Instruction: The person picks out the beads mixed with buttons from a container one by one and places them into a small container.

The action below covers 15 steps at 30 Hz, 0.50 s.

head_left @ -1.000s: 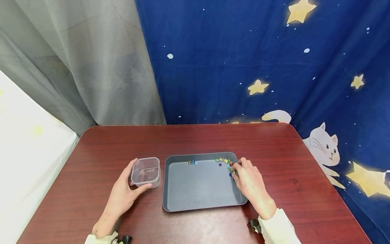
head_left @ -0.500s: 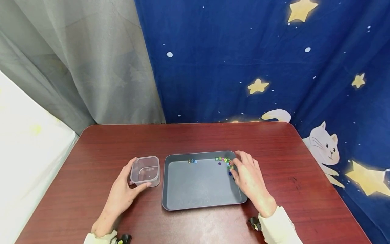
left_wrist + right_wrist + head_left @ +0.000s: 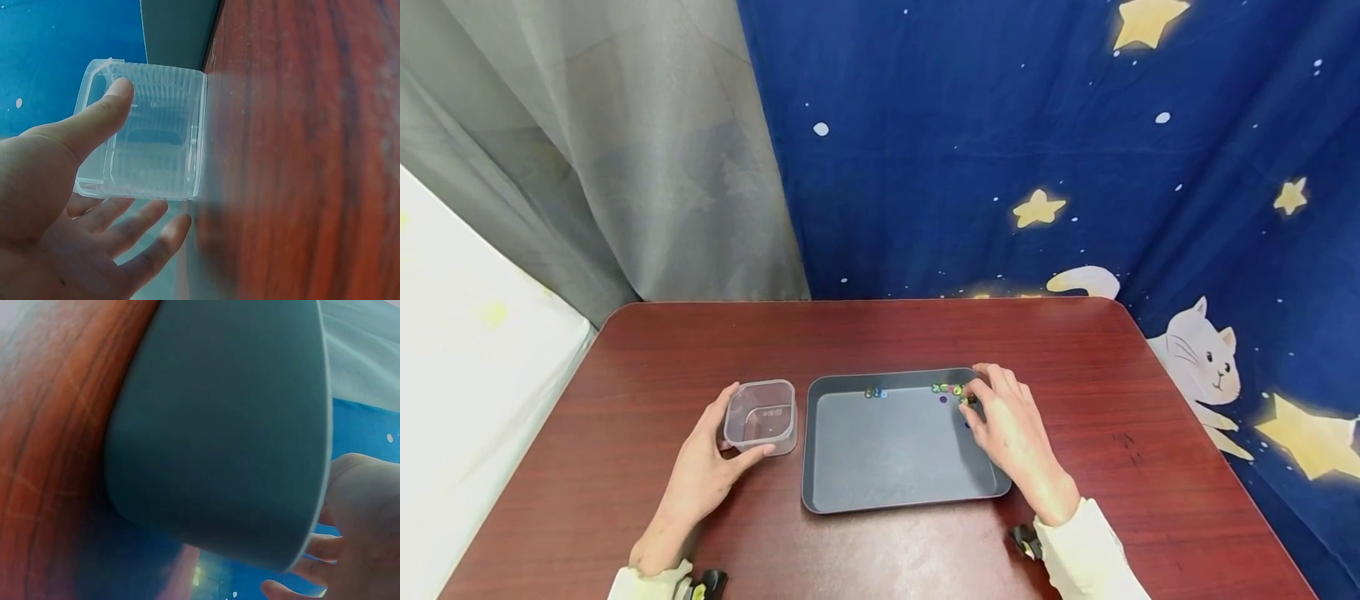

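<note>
My left hand grips a clear square plastic container on the table, thumb against its near side and fingers along its left side. The left wrist view shows the thumb lying on the container's ribbed wall. My right hand reaches over the far right corner of a grey rectangular tray. Its thumb and index finger stand apart over small shiny coloured pieces, bead-like or button-like. The hand covers some of them. In the right wrist view, the tray's outer wall hides the fingertips.
More small pieces lie along the tray's far wall, left of its middle. A dark purple piece lies alone near the right-hand group. Everything stands on a reddish-brown wooden table. A blue star-patterned curtain hangs behind its far edge.
My right hand has shifted slightly away from me and left along the tray's right side, now at the far corner pieces. My left hand stays on the container.
</note>
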{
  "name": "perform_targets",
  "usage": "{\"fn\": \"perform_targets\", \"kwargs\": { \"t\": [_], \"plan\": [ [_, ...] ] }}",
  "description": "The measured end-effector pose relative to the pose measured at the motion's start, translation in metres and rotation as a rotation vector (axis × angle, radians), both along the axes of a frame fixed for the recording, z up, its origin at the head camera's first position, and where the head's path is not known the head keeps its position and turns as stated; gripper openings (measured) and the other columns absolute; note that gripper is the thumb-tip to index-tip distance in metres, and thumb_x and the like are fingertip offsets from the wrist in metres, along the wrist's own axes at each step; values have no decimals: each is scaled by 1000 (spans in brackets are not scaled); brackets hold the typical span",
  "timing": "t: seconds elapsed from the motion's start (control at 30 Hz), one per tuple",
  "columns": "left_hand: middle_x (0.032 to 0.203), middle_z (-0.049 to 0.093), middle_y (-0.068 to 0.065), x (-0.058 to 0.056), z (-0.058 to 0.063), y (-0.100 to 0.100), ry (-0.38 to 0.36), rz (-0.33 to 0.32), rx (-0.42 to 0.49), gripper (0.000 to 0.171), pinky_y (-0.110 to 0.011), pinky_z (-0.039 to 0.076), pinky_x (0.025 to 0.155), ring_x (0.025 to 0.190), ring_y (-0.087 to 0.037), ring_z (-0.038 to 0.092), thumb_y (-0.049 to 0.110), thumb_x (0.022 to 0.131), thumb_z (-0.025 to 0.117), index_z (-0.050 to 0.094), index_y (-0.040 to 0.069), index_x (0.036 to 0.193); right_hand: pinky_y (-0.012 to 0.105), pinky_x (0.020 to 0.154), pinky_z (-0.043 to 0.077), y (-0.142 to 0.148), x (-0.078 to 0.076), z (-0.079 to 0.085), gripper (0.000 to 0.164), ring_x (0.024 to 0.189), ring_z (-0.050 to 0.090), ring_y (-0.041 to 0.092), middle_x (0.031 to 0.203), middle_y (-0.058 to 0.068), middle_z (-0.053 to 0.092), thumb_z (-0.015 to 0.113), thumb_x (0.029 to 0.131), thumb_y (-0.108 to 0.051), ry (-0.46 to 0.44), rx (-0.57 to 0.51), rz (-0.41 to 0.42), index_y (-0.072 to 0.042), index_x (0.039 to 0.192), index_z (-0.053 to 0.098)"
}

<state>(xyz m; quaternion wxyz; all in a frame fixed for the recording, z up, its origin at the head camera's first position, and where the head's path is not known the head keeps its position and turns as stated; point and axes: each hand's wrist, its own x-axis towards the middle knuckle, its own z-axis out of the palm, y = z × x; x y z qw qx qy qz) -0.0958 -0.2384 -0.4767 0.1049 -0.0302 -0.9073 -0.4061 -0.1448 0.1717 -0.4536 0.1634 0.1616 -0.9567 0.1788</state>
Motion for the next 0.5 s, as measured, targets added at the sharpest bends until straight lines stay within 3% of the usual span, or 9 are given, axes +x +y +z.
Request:
{"fn": "perform_targets", "kwargs": {
  "t": [0.3,0.5],
  "plan": [
    [145,55,-15,-3,2,-1,1,-16,24,97,-1,41,86,108,-26,61,19,78,93,39,11,158,52,100,47,-8,-2,7,12,127,57,32,137,13,62,83,89,-17,-34,-40,11,-16,97,74],
    [140,59,-14,-5,7,-3,-49,-16,23,97,-9,48,78,103,-25,64,23,77,94,40,13,157,52,101,47,-13,-3,10,14,127,57,32,138,12,62,84,88,-18,-56,-60,21,-16,98,74]
  ]
}}
